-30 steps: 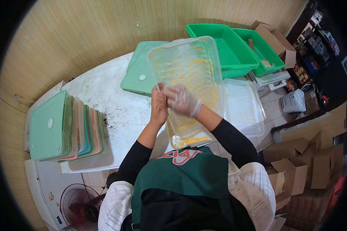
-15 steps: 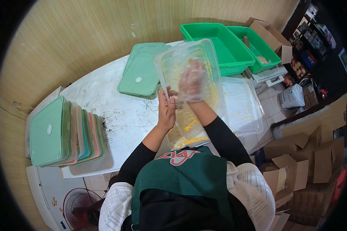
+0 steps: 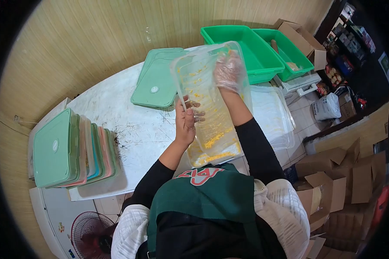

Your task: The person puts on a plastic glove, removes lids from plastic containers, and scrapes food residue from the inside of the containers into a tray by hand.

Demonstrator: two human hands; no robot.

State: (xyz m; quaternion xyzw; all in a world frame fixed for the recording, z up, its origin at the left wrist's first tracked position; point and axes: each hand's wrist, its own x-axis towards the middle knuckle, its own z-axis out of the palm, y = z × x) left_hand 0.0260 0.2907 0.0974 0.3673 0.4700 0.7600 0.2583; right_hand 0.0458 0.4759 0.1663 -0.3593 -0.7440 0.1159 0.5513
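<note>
A clear plastic container (image 3: 208,113) is held tilted over the table, with yellow crumbs (image 3: 215,140) streaked across its inside and gathered at its near end. My left hand (image 3: 186,123) grips its left wall, thumb on the near side and fingers seen through the plastic. Inside, near the far right corner, my right hand (image 3: 227,72) wears a clear plastic glove. Its fingers are bent and close together; whatever they hold, if anything, is hidden. Beneath the near end, another clear container (image 3: 198,160) shows more yellow crumbs.
Green lids (image 3: 153,88) lie behind my left hand on the white table (image 3: 138,125). Lidded containers (image 3: 52,149) are stacked at the left. Green tubs (image 3: 263,74) stand at the back right, beside clear trays (image 3: 285,129). Cardboard boxes (image 3: 324,194) fill the floor at right.
My right hand has moved up and right inside the container, towards its far corner. The streaks in the middle are now uncovered. My left hand keeps its grip on the wall.
</note>
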